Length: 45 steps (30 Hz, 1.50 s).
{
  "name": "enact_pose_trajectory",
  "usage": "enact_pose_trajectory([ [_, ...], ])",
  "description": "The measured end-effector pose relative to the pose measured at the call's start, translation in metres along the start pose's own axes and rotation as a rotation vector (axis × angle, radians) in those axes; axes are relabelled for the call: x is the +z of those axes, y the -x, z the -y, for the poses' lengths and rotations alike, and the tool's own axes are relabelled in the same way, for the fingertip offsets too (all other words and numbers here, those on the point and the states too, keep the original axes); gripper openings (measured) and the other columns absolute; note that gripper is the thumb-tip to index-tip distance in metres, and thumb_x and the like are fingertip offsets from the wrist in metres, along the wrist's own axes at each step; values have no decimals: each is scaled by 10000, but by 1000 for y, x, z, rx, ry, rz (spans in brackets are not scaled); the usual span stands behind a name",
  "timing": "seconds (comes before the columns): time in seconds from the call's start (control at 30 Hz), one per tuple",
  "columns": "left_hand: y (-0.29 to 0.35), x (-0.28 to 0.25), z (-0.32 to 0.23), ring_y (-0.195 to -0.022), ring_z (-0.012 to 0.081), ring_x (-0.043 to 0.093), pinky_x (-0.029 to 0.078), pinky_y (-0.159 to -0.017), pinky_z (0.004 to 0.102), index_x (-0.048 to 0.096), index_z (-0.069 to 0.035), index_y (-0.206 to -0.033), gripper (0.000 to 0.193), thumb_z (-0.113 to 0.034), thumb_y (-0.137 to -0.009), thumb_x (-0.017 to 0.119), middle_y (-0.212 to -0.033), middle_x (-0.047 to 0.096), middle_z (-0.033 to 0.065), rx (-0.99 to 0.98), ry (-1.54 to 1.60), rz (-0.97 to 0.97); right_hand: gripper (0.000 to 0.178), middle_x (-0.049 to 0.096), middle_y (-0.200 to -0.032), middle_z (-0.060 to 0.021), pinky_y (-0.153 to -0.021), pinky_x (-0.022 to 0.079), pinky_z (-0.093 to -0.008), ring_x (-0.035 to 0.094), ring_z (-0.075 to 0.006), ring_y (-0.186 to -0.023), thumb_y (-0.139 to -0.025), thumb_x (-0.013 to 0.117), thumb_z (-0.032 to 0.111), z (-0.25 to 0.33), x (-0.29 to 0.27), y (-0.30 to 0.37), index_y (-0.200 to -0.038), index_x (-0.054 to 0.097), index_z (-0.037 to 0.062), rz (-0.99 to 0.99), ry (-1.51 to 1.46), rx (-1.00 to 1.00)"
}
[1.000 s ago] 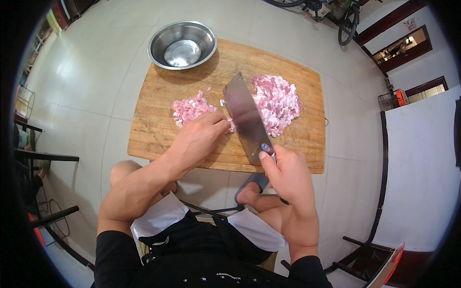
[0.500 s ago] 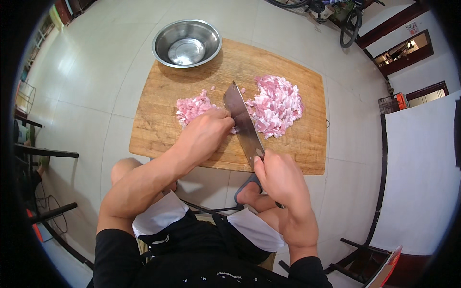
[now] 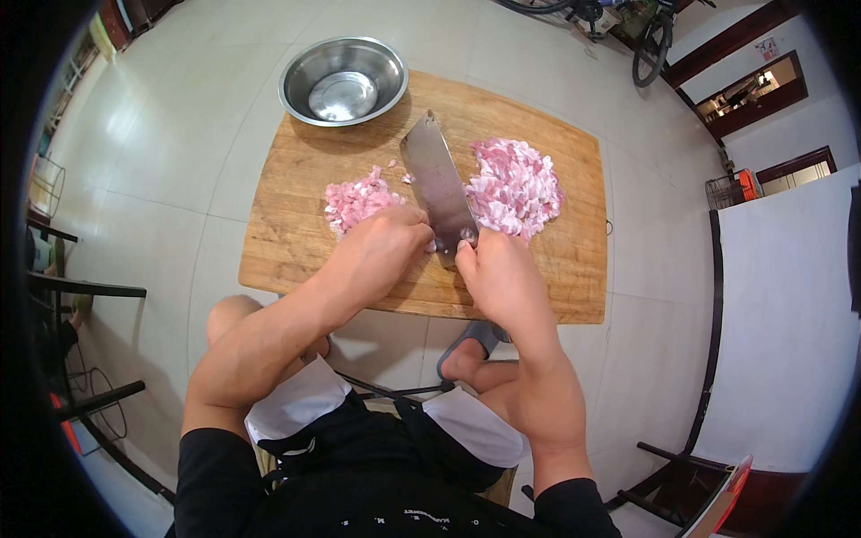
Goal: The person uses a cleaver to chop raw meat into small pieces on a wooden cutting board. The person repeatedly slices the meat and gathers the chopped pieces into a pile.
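Your right hand [image 3: 502, 276] clamps the cleaver [image 3: 439, 184], its length pointing away, slightly left; your left hand [image 3: 384, 254] curls, its grip hidden. The board's [image 3: 574, 287] front-right corner is bare.

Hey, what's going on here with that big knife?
A seated person grips a broad cleaver in the right hand, over a wooden board. The left hand is curled close beside the blade; what its fingers may hold is hidden. A larger heap of cut pink meat lies to the right of the blade, and a smaller heap to its left. A metal bowl sits at the board's far left corner.
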State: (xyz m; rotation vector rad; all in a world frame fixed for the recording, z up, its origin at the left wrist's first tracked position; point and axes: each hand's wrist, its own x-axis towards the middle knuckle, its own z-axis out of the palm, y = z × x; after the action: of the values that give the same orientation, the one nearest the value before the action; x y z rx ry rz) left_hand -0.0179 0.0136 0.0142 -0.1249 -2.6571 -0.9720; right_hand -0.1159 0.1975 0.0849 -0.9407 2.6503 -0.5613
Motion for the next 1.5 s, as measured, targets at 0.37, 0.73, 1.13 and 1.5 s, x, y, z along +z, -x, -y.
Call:
enact_pose_trajectory([
  [0.37, 11, 0, -10, -1138, 366, 711, 605, -959, 449, 748, -43, -1188, 214, -105, -984, 766, -1236, 712, 135, 96, -70, 6, 354, 726, -680, -161, -527, 575, -428, 712, -246, -494, -1093, 616, 227, -37, -6, -28, -920, 700, -70, 82, -505, 202],
  [0.73, 1, 7, -6, -1135, 362, 716, 616, -950, 457, 752, -57, -1241, 304, -118, -952, 822, -1236, 714, 133, 7, -72, -176, 361, 733, -759, -281, -652, 579, -548, 735, -473, -676, -1088, 666, 274, -26, -30, 40, -938, 710, -52, 18, -230, 35],
  [1.13, 12, 13, -11, -1072, 362, 728, 617, -920, 463, 755, -19, -1108, 162, -134, -1003, 798, -1166, 722, 131, -2, -103, -123, 361, 721, -776, -335, -753, 577, -632, 723, -560, -759, -1103, 637, 258, -6, -33, 66, -928, 696, -52, 108, -47, 11],
  [1.5, 5, 9, -9, -1043, 390, 727, 610, -902, 485, 771, 4, -1052, 137, -106, -974, 795, -1114, 740, 150, -81, -7, -82, 359, 724, -826, -365, -782, 584, -636, 734, -563, -805, -1096, 597, 217, 7, -28, 52, -935, 717, -81, 159, 44, 61],
])
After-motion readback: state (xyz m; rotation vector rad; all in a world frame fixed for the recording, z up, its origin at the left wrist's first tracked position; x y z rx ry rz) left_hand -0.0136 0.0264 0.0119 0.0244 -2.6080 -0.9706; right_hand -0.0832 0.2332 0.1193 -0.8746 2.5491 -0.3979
